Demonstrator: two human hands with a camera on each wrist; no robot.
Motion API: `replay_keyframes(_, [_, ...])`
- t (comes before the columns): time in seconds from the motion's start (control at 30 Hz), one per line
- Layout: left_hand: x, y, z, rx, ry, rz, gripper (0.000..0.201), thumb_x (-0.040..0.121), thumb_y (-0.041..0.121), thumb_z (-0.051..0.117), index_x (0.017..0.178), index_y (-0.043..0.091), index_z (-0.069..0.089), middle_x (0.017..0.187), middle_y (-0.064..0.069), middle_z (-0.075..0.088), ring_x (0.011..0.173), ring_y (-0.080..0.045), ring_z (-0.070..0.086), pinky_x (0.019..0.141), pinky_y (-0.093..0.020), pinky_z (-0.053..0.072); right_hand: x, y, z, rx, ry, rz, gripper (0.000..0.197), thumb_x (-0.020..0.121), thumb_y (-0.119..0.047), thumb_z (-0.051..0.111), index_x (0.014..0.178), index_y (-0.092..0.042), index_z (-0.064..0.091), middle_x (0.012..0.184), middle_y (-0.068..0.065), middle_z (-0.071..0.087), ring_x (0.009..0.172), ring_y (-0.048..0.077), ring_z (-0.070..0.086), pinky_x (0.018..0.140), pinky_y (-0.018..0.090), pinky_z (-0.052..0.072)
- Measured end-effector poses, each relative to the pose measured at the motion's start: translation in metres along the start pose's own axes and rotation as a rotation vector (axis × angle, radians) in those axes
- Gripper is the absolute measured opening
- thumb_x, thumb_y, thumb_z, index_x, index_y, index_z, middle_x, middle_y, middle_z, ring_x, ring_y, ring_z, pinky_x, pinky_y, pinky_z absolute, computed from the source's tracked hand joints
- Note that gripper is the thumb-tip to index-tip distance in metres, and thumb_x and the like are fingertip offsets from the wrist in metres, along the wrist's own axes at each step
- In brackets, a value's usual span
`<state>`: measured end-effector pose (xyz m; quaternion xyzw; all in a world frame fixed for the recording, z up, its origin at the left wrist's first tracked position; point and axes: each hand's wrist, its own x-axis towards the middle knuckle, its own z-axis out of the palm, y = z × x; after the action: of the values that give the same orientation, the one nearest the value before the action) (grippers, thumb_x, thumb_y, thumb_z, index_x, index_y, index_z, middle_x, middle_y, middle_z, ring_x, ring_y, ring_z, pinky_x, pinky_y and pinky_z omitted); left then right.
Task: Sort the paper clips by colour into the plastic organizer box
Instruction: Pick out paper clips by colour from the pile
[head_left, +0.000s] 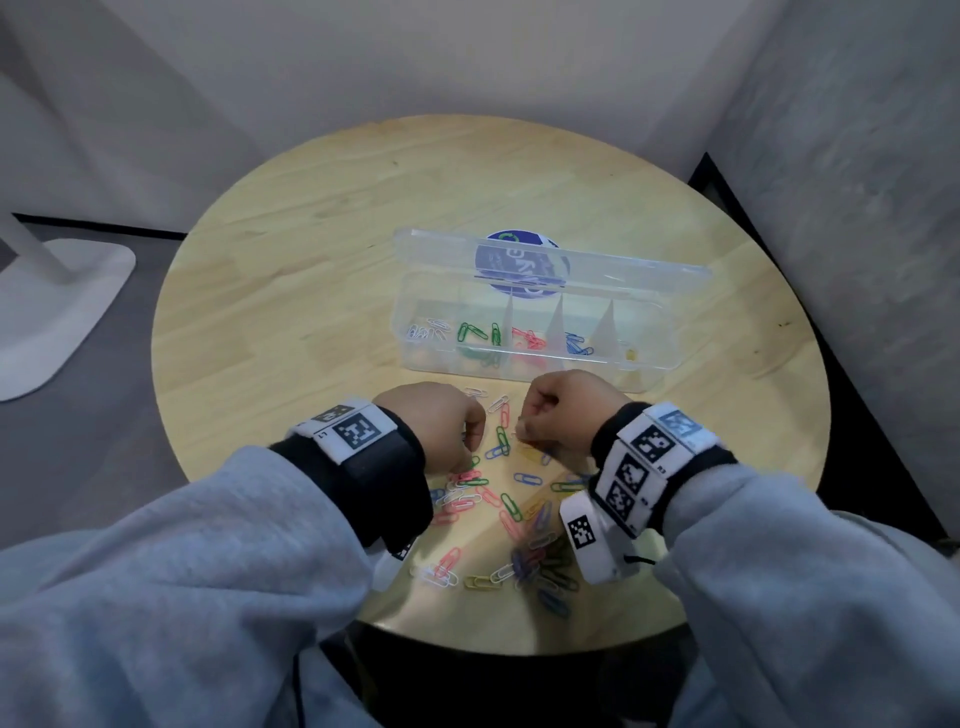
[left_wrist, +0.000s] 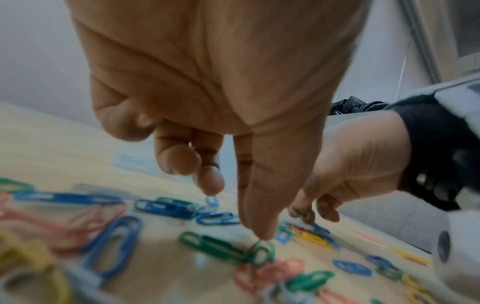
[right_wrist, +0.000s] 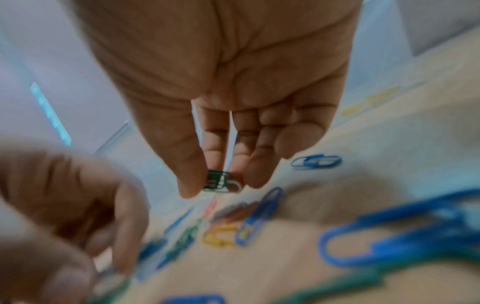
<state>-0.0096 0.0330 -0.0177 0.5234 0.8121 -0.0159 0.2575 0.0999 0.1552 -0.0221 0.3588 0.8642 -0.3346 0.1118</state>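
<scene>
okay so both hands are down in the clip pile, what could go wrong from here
The right hand pinches a green clip; it may slip before reaching the organizer box. The left hand thumb presses a green clip that overlaps others, so it may drag a wrong colour along.

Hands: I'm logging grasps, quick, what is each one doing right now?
Left hand: thumb tip presses a green paper clip on the table; not gripped.
Right hand: pinches green paper clips between thumb and fingers.
</scene>
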Motion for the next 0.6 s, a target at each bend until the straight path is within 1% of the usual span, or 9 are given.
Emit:
replay_keyframes(0.07, [-0.001,0.002,0.003,0.001,0.012,-0.018,0.01,0.078,0.03,0.066,0.077,0.027,0.056,0.085,0.008,0.054,0.08,-0.016,0.05,0.064,-0.025,0.034,-0.003,0.005,-0.006,0.262,-0.012,0.053,0.025,0.081,-0.017,0.069,0.061,-0.019,0.053,0.06,-0.001,0.057,0.058,0.014,0.053,0.052,0.02,0.043])
replay_keyframes(0.13, [0.0,0.005,0.004,0.005,0.026,-0.04,0.013,0.078,0.028,0.066,0.073,0.025,0.054,0.083,0.007,0.055,0.079,-0.017,0.05,0.059,-0.024,0.032,-0.006,0.01,-0.014,0.517,-0.065,0.116,0.025,0.084,-0.014,0.066,0.062,-0.016,0.054,0.064,0.005,0.059,0.06,0.02,0.055,0.054,0.026,0.043])
replay_keyframes(0.17, [0.0,0.006,0.004,0.003,0.019,-0.049,0.012,0.078,0.027,0.065,0.073,0.025,0.054,0.083,0.006,0.056,0.078,-0.017,0.05,0.056,-0.024,0.031,-0.008,0.013,-0.018,0.634,-0.085,0.134,0.025,0.086,-0.01,0.063,0.063,-0.014,0.053,0.065,0.007,0.06,0.058,0.02,0.056,0.052,0.026,0.045])
replay_keyframes(0.23, [0.0,0.008,0.004,-0.009,-0.015,-0.061,0.01,0.079,0.022,0.064,0.074,0.024,0.056,0.081,0.005,0.058,0.077,-0.018,0.051,0.051,-0.022,0.029,-0.012,0.016,-0.023,0.841,-0.106,0.155,0.026,0.088,-0.003,0.057,0.064,-0.012,0.052,0.061,0.006,0.063,0.05,0.013,0.06,0.046,0.019,0.049])
replay_keyframes(0.3, [-0.001,0.01,0.003,-0.015,-0.037,-0.062,0.008,0.078,0.019,0.063,0.074,0.023,0.057,0.076,0.004,0.057,0.074,-0.018,0.051,0.048,-0.021,0.029,-0.016,0.018,-0.025,0.963,-0.116,0.168,0.026,0.089,0.0,0.054,0.065,-0.01,0.051,0.056,0.005,0.066,0.045,0.011,0.061,0.044,0.017,0.051])
replay_keyframes(0.4, [-0.005,0.008,-0.003,-0.086,-0.034,-0.065,0.008,0.078,0.018,0.06,0.072,0.021,0.056,0.064,0.007,0.051,0.066,-0.016,0.05,0.048,-0.019,0.03,-0.018,0.017,-0.024,1.044,-0.137,0.189,0.025,0.09,0.001,0.051,0.067,-0.009,0.049,0.054,0.007,0.066,0.043,0.012,0.062,0.043,0.017,0.052])
replay_keyframes(0.47, [-0.008,-0.001,-0.012,-0.265,-0.035,-0.073,0.01,0.079,0.018,0.058,0.07,0.02,0.055,0.063,0.006,0.054,0.061,-0.016,0.051,0.051,-0.019,0.037,-0.018,0.015,-0.022,1.072,-0.141,0.193,0.026,0.09,0.003,0.048,0.067,-0.009,0.047,0.053,0.007,0.067,0.043,0.012,0.063,0.043,0.017,0.052])
replay_keyframes(0.5, [-0.01,-0.006,-0.018,-0.394,-0.037,-0.084,0.011,0.08,0.016,0.057,0.07,0.018,0.054,0.065,0.002,0.056,0.059,-0.017,0.051,0.052,-0.02,0.04,-0.019,0.014,-0.022,1.085,-0.139,0.193,0.026,0.09,0.004,0.047,0.068,-0.009,0.047,0.053,0.007,0.067,0.043,0.012,0.063,0.043,0.017,0.052])
replay_keyframes(0.6, [-0.018,-0.022,-0.042,-0.908,0.0,-0.137,0.023,0.088,0.002,0.048,0.066,0.01,0.048,0.072,-0.01,0.059,0.051,-0.014,0.055,0.047,-0.017,0.046,-0.018,0.008,-0.019,1.118,-0.106,0.194,0.027,0.09,0.008,0.04,0.071,-0.009,0.048,0.053,0.009,0.064,0.041,0.013,0.06,0.042,0.018,0.051])
